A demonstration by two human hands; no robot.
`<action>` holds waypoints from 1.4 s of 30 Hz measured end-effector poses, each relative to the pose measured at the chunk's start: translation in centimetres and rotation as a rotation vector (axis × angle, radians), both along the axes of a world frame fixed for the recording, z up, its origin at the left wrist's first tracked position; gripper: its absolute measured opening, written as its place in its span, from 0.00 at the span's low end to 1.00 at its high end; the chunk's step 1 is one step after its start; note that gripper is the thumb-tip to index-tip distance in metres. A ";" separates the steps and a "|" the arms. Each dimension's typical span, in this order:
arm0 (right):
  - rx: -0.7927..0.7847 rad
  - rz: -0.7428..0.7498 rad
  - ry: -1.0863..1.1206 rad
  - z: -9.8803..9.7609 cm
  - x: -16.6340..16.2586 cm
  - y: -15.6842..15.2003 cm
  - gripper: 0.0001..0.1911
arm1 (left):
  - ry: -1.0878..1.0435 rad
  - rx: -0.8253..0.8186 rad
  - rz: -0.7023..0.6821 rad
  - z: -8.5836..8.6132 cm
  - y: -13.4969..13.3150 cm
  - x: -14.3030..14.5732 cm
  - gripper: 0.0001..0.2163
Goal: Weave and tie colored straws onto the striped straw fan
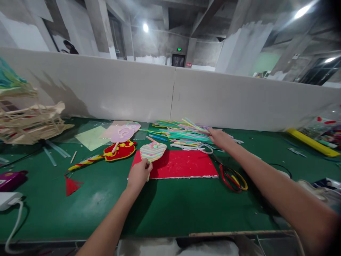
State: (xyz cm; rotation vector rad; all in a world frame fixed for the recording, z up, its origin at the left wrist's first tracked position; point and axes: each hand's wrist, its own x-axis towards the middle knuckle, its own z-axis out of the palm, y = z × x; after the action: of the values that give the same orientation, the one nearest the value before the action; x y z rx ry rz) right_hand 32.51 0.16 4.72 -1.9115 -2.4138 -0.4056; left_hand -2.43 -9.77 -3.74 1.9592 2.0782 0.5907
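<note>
Left hand point(139, 174) pinches one striped fan-shaped craft piece point(152, 150) over one red foam sheet point(178, 164); right hand point(218, 137) grips strips from the far pastel strip pile point(181, 133). One pair of scissors point(232, 177) lies right on the desk point(170, 209).

Matt green felt-like table cover point(186, 213); matt red foam sheet point(181, 164), rough-edged; glossy plastic strips point(181, 135), centre; bare wooden frames point(29, 122), left.

A red and yellow ornament point(119, 150) lies beside a pink cutout point(125, 132) on the green table point(80, 209). Scissors point(231, 177) lie right of centre. A wooden stick model point(29, 122) stands far left, a yellow tube point(311, 143) far right.
</note>
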 end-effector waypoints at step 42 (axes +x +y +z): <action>-0.080 -0.041 0.092 -7.7 1.3 11.8 0.18 | 0.121 -0.097 -0.177 4.0 0.2 6.2 0.15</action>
State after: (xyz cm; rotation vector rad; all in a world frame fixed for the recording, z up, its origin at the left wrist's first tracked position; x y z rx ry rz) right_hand 33.78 11.96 -2.94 -1.9675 -2.3705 -0.2203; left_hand 3.77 -9.55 0.23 2.1410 1.9317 0.3366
